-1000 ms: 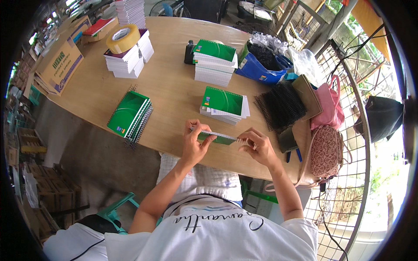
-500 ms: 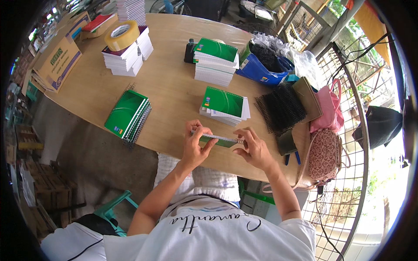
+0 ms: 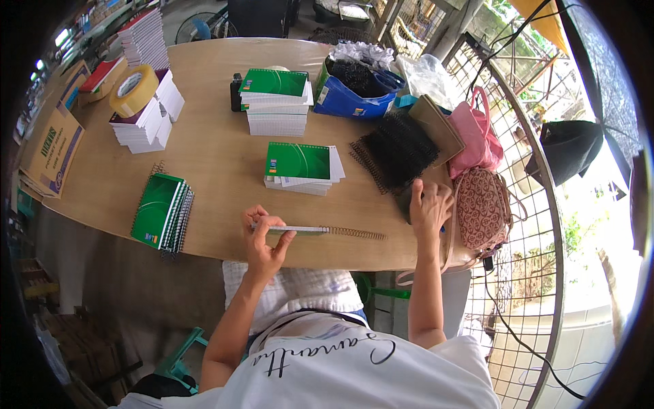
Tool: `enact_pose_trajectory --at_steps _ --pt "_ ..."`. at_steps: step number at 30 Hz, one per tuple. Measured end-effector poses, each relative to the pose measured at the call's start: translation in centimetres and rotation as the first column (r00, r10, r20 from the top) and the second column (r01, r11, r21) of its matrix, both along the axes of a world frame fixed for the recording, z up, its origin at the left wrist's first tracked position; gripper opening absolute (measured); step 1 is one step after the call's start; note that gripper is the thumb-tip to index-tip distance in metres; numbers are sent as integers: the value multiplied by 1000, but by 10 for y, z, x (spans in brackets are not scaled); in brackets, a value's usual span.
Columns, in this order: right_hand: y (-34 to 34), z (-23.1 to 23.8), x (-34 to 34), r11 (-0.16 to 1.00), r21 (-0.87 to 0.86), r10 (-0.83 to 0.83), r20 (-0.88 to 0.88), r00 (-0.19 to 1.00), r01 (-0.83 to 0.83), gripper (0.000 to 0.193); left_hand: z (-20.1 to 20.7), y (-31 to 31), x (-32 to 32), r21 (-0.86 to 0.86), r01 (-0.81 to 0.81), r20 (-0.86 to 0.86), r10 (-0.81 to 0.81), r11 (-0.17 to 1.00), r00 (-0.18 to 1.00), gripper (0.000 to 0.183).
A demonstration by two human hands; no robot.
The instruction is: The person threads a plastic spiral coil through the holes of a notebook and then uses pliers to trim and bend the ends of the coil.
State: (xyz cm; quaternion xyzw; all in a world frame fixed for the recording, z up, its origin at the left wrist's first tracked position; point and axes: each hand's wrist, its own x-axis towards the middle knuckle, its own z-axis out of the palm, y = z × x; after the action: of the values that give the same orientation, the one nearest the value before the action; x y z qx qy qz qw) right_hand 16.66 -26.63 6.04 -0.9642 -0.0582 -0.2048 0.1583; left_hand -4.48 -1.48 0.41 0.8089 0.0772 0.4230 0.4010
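Note:
My left hand (image 3: 264, 238) pinches a thin notebook (image 3: 300, 229) edge-on above the table's front edge. From its right end a loose length of spiral wire (image 3: 357, 234) sticks out, unsupported. My right hand (image 3: 430, 208) is away to the right, over a dark flat item (image 3: 405, 204). Its thumb and fingers are apart and bent downward, and their tips are partly hidden. Beside it, a bit of a blue-handled tool (image 3: 445, 221) shows. A pile of black spiral coils (image 3: 396, 151) lies just beyond that hand.
Green notebooks stand in stacks at the centre (image 3: 298, 161) and farther back (image 3: 276, 83); spiral-bound ones (image 3: 162, 213) lie left. A tape roll (image 3: 133, 91) tops white pads. A blue bag (image 3: 354, 99), pink bag (image 3: 475, 140) and patterned bag (image 3: 481, 208) line the right, near wire mesh.
My right hand has left the spiral wire at the notebook's end and moved right to the dark item. My left hand still holds the notebook. The whole view has shifted.

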Motion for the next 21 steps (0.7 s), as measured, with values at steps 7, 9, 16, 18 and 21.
enact_pose_trajectory --at_steps 7,9,16,18,21 --pt "-4 -26 -4 965 -193 -229 -277 933 179 78 3 -2 2 -24 31 12 -31 999 999 41" --pt "0 -12 -18 976 -168 -182 -308 934 135 75 3 -7 4 -16 -20 19 21 1000 1000 46" --pt "-21 20 -19 826 257 504 62 861 -502 63 -5 -4 7 -11 2 2 -2 1000 1000 52" --pt "5 33 -31 565 529 783 -103 613 -634 58 -1 -3 13 3 101 -10 -101 995 995 51" --pt "31 31 -14 272 845 962 -239 129 -461 50 -4 -5 18 -30 181 -7 -181 983 983 51"
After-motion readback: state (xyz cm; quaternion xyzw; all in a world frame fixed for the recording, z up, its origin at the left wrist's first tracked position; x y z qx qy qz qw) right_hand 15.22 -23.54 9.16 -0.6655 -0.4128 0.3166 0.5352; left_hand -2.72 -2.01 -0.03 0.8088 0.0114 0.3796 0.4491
